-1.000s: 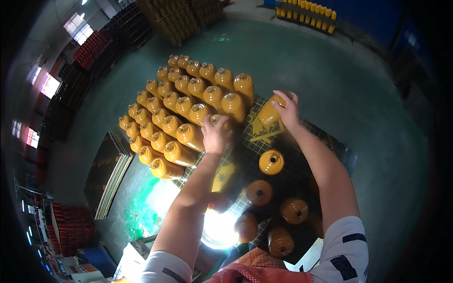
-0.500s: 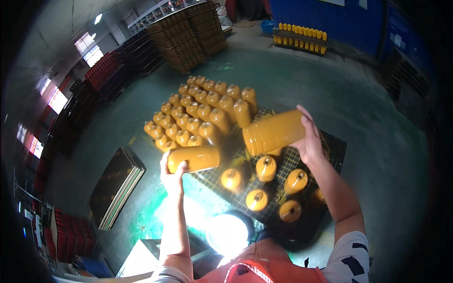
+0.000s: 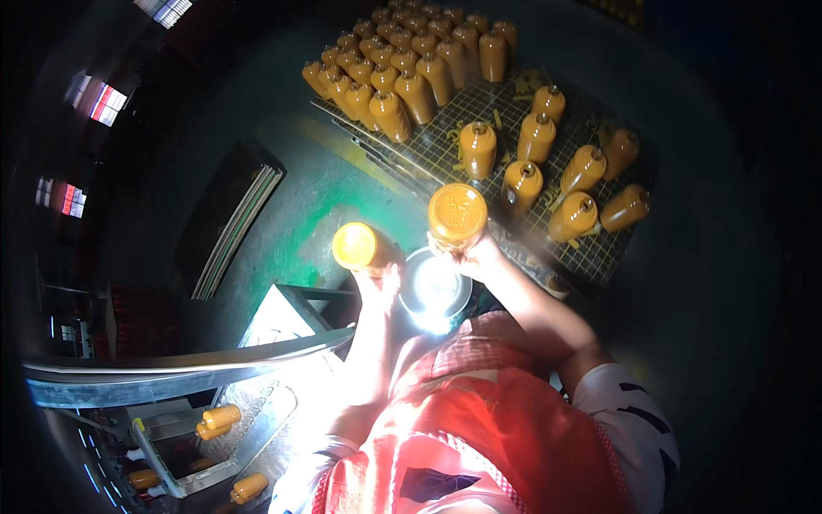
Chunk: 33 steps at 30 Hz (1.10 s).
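Observation:
My left hand [image 3: 378, 286] is wrapped round an orange-yellow bottle [image 3: 354, 246], whose flat round end faces up. Just to the right, my right hand [image 3: 476, 257] grips a second orange-yellow bottle [image 3: 458, 213]; its end shows a raised mark. Their necks are hidden from view. The two bottles are apart, held in front of my red apron [image 3: 514, 420]. Beyond my right hand, several similar bottles [image 3: 537, 137] stand spaced out on a dark board with yellow grid lines [image 3: 454, 120]. A dense group of bottles [image 3: 413, 94] stands on its far left part.
A round, brightly lit object [image 3: 435, 287] lies below my hands, partly lost in glare. At lower left are a curved metal rail [image 3: 197, 377] and a metal frame [image 3: 184, 480] with several orange bottles [image 3: 250, 487] by it. Stacked panels [image 3: 241, 227] lie on the green floor [image 3: 325, 210].
Both hands have drawn in toward my body with their bottles, which now point end-up instead of lying sideways. The view has tilted down and left, bringing the rail and frame into sight.

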Motion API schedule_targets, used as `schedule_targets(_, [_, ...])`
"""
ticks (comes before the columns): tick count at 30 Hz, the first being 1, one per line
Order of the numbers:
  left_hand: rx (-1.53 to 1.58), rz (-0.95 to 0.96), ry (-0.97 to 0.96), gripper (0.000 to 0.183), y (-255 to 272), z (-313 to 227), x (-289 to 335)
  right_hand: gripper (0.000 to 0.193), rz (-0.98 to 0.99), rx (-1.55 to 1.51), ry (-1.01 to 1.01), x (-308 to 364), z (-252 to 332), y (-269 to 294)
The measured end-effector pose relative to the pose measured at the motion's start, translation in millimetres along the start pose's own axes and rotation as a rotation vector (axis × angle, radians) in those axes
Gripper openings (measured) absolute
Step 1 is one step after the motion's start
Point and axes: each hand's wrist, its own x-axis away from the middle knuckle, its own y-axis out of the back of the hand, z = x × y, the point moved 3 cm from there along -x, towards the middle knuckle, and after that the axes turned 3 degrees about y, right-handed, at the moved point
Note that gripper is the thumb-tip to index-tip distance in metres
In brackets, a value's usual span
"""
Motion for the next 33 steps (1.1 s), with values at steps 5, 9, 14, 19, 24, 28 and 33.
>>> schedule_targets(5, [0.048, 0.064, 0.061, 0.063, 37.0, -11.2, 19.2, 0.055, 0.002, -0.197, -0.198, -5.5, -47.0, 9.5])
schedule_targets(9, [0.063, 0.197, 0.054, 0.06, 40.8, -7.2, 23.4, 0.055, -0.078, -0.305, -0.212, -5.8, -68.7, -5.4])
schedule_targets(14, [0.145, 0.18, 0.049, 0.059, 41.9, -11.2, 26.8, 0.059, 0.016, -0.235, -0.273, -17.4, -79.6, -17.2])
schedule_targets(19, [0.067, 0.137, 0.046, 0.055, 47.1, -13.0, 11.0, 0.057, 0.002, -0.187, -0.235, -15.3, -58.0, -17.4])
schedule_targets(24, [-0.162, -0.009, -0.073, 0.056, 5.7, -26.6, -39.7, 0.042, 0.259, -0.127, -0.048, 30.8, 53.4, -62.1])
schedule_targets(28, [-0.345, 0.104, -0.353, 0.054, -127.9, -20.6, -97.7, 0.042, -0.197, 0.373, 0.643, 74.4, 221.3, -117.6])
schedule_targets(33, [-0.831, 0.19, -0.607, 0.065, -297.8, 35.2, -172.2, 0.06, -0.274, 0.594, 1.084, 130.6, 417.7, -130.0])
